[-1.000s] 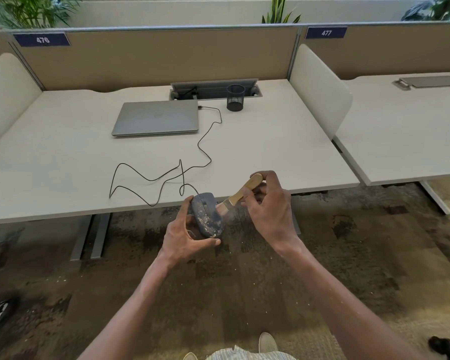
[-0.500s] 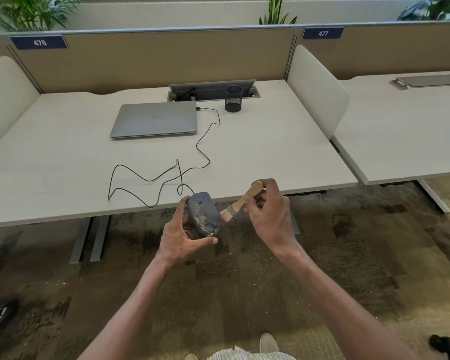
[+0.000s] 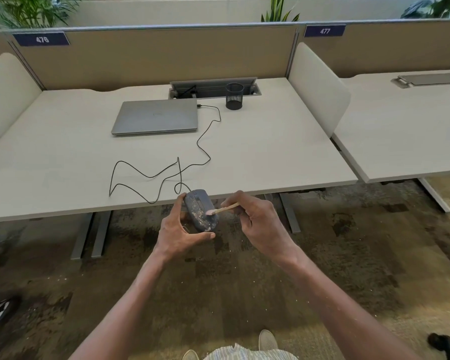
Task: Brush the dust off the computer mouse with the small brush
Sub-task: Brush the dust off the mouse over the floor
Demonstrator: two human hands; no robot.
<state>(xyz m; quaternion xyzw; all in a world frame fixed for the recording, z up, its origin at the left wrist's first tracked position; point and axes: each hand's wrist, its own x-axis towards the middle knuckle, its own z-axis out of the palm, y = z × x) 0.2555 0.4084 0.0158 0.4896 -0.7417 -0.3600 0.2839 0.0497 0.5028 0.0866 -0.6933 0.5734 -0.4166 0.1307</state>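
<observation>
Cradling the dusty dark-grey corded computer mouse (image 3: 201,211) off the pale bench (image 3: 257,152) edge, left hand (image 3: 178,231) grips it; right hand (image 3: 260,224), at three o'clock, pinches the small wooden-handled brush (image 3: 222,210), bristles touching the mouse.

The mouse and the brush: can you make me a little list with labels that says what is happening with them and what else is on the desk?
mouse: dark grey, speckled with pale dust, held off the desk edge by the left hand, mouse
brush: small, wooden handle, in the right hand, bristles on the mouse's top, brush
cable: black, loops over the desk from mouse toward laptop, cable
laptop: grey, closed, flat on desk
pen cup: black mesh, beside the laptop
floor: pale specks scattered on the carpet
</observation>
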